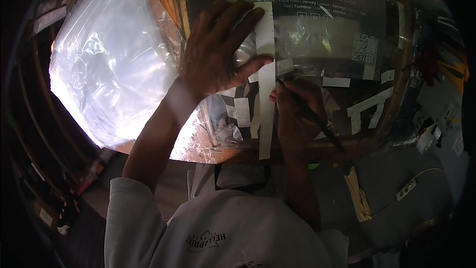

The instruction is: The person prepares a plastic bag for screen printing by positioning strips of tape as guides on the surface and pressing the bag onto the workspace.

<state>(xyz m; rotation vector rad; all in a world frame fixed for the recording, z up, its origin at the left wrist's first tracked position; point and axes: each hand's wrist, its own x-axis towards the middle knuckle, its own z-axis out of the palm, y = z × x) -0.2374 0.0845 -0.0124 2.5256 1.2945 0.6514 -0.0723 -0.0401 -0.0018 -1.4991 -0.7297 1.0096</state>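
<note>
A long white ruler (266, 119) lies upright in view across the glass-like work surface. My left hand (218, 44) presses down on it with fingers spread flat, the thumb and fingertips at its left edge and top. My right hand (300, 104) grips a slim black pen-like tool (317, 126); its point rests beside the ruler's right edge, and I cannot tell whether it is a pen or a knife. Under and right of the ruler lies a clear plastic bag (342, 67) with white print.
A stack of shiny clear plastic bags (114, 59) lies on the left, brightly lit. White tape strips (371, 101) are stuck on the surface at right. Beyond the wooden near edge (342, 153), a power strip (406, 188) and a bundled pale cord (357, 196) lie lower down.
</note>
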